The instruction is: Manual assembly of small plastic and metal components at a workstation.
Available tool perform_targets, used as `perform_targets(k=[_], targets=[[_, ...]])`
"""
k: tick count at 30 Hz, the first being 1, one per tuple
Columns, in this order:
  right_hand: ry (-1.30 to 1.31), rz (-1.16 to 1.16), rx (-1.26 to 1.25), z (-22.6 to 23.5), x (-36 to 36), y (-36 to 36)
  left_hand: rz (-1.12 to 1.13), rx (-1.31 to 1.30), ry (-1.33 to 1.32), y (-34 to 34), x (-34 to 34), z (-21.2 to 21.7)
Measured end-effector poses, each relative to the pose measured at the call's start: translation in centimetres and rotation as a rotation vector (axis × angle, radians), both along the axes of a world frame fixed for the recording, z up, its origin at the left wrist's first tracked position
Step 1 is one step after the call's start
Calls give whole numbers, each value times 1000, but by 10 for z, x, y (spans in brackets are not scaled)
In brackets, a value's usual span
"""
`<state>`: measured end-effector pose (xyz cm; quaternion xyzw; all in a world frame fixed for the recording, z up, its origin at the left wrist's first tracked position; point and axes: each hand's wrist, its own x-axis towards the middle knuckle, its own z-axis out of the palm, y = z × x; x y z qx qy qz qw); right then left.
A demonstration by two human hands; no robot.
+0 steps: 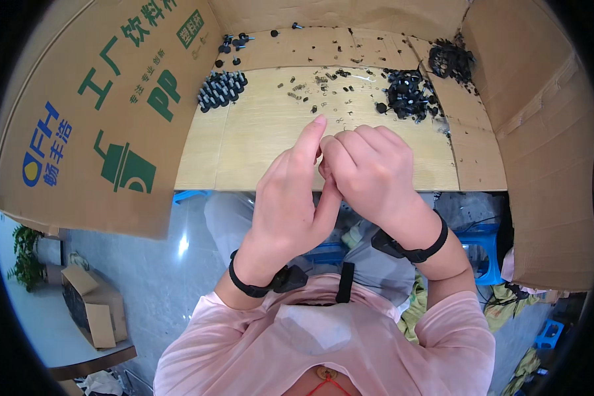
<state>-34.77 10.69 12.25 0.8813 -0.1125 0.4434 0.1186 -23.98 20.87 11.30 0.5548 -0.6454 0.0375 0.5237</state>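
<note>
My left hand (285, 188) and my right hand (371, 165) meet over the table's near edge. The curled right fingers press against the left fingers and thumb. A bit of something dark shows between the fingertips, too hidden to name. One left finger points up, away from the pinch. Beyond the hands, small springs and dark clips (322, 80) lie scattered. A tight cluster of bolts with black knob heads (222, 90) stands at the left. To the right is a heap of similar black-knobbed bolts (408, 96).
Cardboard walls (129, 119) enclose the wooden table top (257, 145) on the left, back and right. A tangled pile of black parts (452, 61) sits at the far right corner. Loose bolts (236, 43) lie at the back left. A blue stool (485, 247) stands below, right.
</note>
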Motion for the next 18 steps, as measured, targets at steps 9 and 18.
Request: perform_targets(k=[9, 18], targets=[[15, 2, 3, -5, 0, -6, -16, 38, 45, -2, 0, -5], [65, -2, 1, -9, 0, -10, -18, 51, 16, -4, 1, -7]])
